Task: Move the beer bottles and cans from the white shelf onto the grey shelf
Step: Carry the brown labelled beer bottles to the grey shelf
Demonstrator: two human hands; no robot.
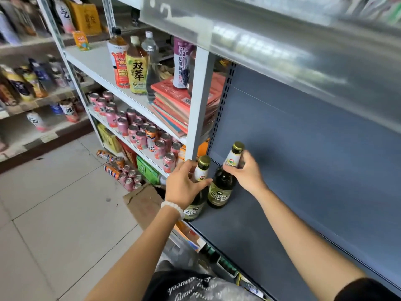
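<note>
Bottles: two beer bottles (220, 187) upright at grey shelf (271, 224) front-left edge, frame centre.
Left hand (184, 185): grips near bottle's (195, 205) neck.
Right hand (245, 170): pinches far neck.
Risk: near bottle could tip off edge if released carelessly.

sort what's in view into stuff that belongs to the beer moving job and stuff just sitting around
Part of the job:
- left beer bottle, held by the left hand
- right beer bottle, held by the right hand
- grey shelf
- white shelf

Just sitting around:
- pink cans
- tea bottle
- stacked books
- cardboard box
</note>
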